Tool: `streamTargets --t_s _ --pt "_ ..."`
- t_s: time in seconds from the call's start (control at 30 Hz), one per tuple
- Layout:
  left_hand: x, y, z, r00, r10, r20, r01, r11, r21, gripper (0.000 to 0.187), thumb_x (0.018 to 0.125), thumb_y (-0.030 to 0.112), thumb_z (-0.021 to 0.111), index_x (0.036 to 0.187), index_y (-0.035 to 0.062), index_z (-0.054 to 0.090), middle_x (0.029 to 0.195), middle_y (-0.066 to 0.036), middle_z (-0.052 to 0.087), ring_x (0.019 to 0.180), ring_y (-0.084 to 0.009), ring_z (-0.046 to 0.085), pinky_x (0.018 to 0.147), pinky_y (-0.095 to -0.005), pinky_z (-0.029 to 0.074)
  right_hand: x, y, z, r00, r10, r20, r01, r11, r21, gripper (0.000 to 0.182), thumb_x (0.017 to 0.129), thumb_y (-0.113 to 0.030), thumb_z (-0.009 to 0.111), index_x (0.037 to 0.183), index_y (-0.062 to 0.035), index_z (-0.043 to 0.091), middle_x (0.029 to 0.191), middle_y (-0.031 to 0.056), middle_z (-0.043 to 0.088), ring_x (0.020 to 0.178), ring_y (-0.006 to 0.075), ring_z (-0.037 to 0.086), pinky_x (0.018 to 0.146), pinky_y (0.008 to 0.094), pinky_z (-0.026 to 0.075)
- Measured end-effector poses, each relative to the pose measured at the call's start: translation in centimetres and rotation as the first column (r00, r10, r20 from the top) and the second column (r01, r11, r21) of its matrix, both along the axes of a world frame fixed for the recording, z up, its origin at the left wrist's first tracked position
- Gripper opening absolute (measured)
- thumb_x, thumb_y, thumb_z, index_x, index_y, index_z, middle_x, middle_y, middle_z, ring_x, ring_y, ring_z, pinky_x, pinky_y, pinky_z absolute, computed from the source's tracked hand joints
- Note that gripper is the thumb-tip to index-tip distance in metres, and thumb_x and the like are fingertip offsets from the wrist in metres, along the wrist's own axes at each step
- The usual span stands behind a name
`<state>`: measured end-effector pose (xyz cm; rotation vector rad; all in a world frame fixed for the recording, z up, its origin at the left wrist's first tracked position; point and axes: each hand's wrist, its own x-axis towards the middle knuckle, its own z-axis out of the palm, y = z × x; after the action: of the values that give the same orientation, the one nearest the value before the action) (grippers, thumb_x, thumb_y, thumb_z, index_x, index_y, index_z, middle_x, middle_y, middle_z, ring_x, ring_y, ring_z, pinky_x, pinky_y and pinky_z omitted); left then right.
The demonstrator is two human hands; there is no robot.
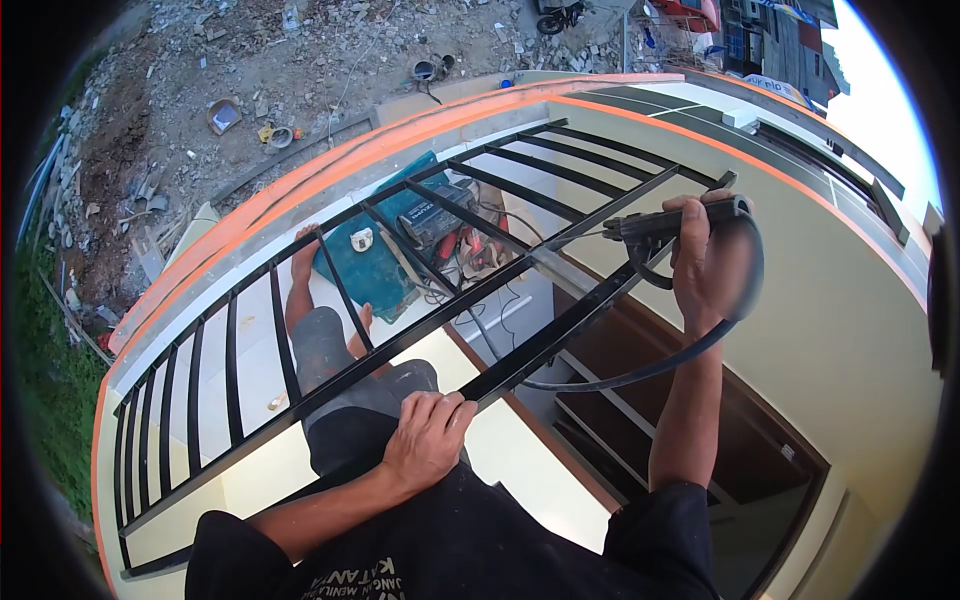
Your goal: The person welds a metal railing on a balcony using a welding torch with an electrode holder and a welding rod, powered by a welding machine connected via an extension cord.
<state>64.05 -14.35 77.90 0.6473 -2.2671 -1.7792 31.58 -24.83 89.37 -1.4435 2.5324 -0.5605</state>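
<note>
My right hand (702, 265) is wrapped around a black welding electrode holder (655, 224). A thin electrode (575, 239) sticks out of its jaw to the left, its tip at a joint of the black metal railing (545, 348). From the holder's back end a thick cable (640, 381) loops down and to the left, passing under the railing. My left hand (430, 438) is closed over the railing's near bar, fingers curled across the top. The railing's upright bars fan out from left to upper right.
Below the bars, a welding machine (432, 218) sits beside a teal sheet (350, 275) with red-handled tools and tangled cords. My bare feet and knees show through the railing. An orange-edged wall (225, 225) borders the ledge; rubble ground (300, 60) lies far beneath. A dark brown door frame (720, 400) stands underneath.
</note>
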Motion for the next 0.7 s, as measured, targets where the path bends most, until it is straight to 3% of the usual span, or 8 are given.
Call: streamTargets --t_s 0.03,0.1,0.13,0.2,0.37,0.43,0.7 --pt "0.01 0.06 -0.03 1.000 0.003 -0.003 -0.003 1.000 0.000 0.032 0.084 0.006 0.062 0.116 0.0006 0.060 0.108 -0.011 0.059 0.100 -0.0266 0.057 0.091 -0.0429 0.043 -0.08 0.08 0.12 1.000 0.000 0.001 0.000 1.000 0.000 0.020 0.102 -0.018 0.057 0.090 -0.0018 0.061 0.062 -0.0004 0.054 0.049 0.0041 0.047 0.045 0.0207 0.034" --pt "-0.02 0.28 -0.17 1.000 0.011 0.001 -0.011 1.000 -0.012 0.036 0.079 0.006 0.069 0.113 0.0016 0.062 0.108 -0.011 0.060 0.100 -0.0272 0.057 0.091 -0.0436 0.044 -0.36 0.31 0.55 0.996 -0.071 0.061 0.064 0.991 0.117 0.018 0.100 -0.017 0.060 0.102 -0.0021 0.050 0.082 0.0088 0.066 0.074 0.0126 0.060 0.069 0.0265 0.050" --pt "-0.02 0.33 -0.22 1.000 0.019 0.003 -0.019 1.000 -0.025 0.040 0.073 0.006 0.075 0.111 0.0026 0.063 0.108 -0.010 0.060 0.100 -0.0279 0.058 0.091 -0.0442 0.044 -0.31 0.26 0.42 0.996 -0.071 0.061 0.064 0.991 0.116 0.018 0.100 -0.017 0.060 0.102 -0.0021 0.050 0.082 0.0088 0.066 0.074 0.0126 0.060 0.069 0.0265 0.050" --pt "-0.01 0.33 -0.23 1.000 0.019 0.003 -0.019 0.999 -0.027 0.040 0.074 0.006 0.075 0.111 0.0027 0.063 0.108 -0.010 0.060 0.100 -0.0279 0.057 0.090 -0.0442 0.044 -0.25 0.15 -0.03 1.000 0.010 -0.004 -0.010 0.999 0.036 0.021 0.102 -0.018 0.058 0.090 -0.0011 0.063 0.065 -0.0003 0.053 0.049 0.0045 0.047 0.046 0.0206 0.035" --pt "-0.07 0.13 0.14 1.000 0.018 0.007 -0.018 1.000 -0.018 0.040 0.073 0.006 0.075 0.112 0.0028 0.063 0.108 -0.010 0.060 0.100 -0.0280 0.057 0.091 -0.0442 0.044 -0.15 0.13 0.04 0.999 0.037 -0.022 -0.036 0.999 0.037 0.021 0.102 -0.018 0.057 0.091 -0.0012 0.063 0.067 -0.0001 0.052 0.051 0.0049 0.048 0.047 0.0212 0.036" --pt "-0.04 -0.08 0.27 1.000 0.002 0.004 -0.002 1.000 0.012 0.034 0.083 0.005 0.063 0.116 0.0002 0.061 0.109 -0.011 0.059 0.100 -0.0266 0.057 0.092 -0.0431 0.042 -0.11 0.21 0.06 0.999 0.034 -0.024 -0.033 0.999 0.036 0.021 0.102 -0.018 0.058 0.091 -0.0013 0.063 0.067 -0.0002 0.052 0.052 0.0050 0.048 0.048 0.0216 0.037" --pt "-0.08 -0.02 0.31 1.000 -0.002 0.010 0.002 1.000 0.006 0.032 0.084 0.006 0.062 0.116 0.0000 0.061 0.108 -0.011 0.060 0.100 -0.0263 0.057 0.092 -0.0431 0.042 -0.54 0.84 0.05 1.000 -0.008 0.004 0.008 1.000 0.030 0.018 0.103 -0.018 0.057 0.095 -0.0021 0.060 0.065 0.0001 0.056 0.050 0.0046 0.047 0.047 0.0210 0.036"
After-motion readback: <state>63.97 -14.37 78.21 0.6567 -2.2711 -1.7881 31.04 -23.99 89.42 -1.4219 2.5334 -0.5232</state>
